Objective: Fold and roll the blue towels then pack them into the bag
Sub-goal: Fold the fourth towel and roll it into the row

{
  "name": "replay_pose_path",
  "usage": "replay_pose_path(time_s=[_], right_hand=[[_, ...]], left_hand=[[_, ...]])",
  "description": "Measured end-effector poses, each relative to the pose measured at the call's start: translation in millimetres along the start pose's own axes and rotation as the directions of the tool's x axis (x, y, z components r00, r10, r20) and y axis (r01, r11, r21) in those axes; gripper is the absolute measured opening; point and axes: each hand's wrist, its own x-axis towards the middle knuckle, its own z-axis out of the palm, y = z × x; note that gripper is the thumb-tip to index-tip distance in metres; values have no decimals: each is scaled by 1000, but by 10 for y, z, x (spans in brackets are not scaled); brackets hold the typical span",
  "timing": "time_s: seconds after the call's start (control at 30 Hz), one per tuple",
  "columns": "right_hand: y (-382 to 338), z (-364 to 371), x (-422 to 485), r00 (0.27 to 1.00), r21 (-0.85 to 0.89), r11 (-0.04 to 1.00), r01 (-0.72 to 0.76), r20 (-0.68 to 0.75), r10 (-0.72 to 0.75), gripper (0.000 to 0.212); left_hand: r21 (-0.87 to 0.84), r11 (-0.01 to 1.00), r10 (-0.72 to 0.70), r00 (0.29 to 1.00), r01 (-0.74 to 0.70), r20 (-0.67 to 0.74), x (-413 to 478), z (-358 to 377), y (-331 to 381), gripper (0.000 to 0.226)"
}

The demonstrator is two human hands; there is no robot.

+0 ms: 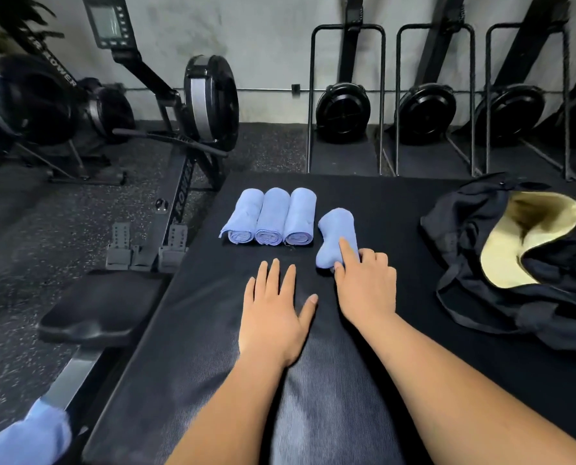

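Three rolled towels lie side by side, touching, on the far middle of the worktop. A fourth roll lies just right of them, slightly nearer. The right hand holds its near end. The left hand rests flat on the worktop beside the right, nearer than the three. The bag sits on the worktop's right side. A rowing machine stands on the floor to the left, and upright machines line the wall behind.

three rolled towels abreast | fourth roll askew | bag open | blurred cloth, maybe towel
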Motion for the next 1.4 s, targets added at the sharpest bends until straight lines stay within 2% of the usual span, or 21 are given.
replay_pose_path(time_s=[0.17,0.3,0.5,0.73,0.93,1.0,1.07,1.2,1.27,1.4], right_hand=[[-77,118,434,998,-7,999,-32,-55,32,43],[-178,183,705,999,-19,998,-54,-9,54,40],[-296,249,800,1000,29,999,-13,14,12,40],[-314,254,702,997,247,969,6,76,-26,50],[-251,149,691,980,321,947,15,184,-78,57],[-241,98,662,966,324,946,22,236,-103,62],[-239,47,611,951,315,949,20,287,-115,66],[-287,-154,370,922,275,959,62,353,-160,71],[-325,-267,221,906,254,961,107,373,-199,71],[-429,-520,-24,888,210,956,206,370,-272,68]], left_hand=[[-6,1000,-2,999,2,-45,14,13,18,79],[5,1000,-1,998,1,-59,23,38,22,78],[0,1000,-5,998,6,-65,24,49,5,76],[-41,999,1,996,-5,-90,7,40,0,75],[-79,997,5,994,-14,-106,16,40,-9,74],[-135,990,11,993,-27,-117,29,40,-43,72],[-261,964,6,991,-41,-133,47,38,-92,69],[-515,857,-33,992,-33,-120,46,-42,-164,63],[-485,875,-38,993,-19,-108,24,-103,-189,62],[-295,954,-93,991,59,-101,-68,-331,-302,63]])
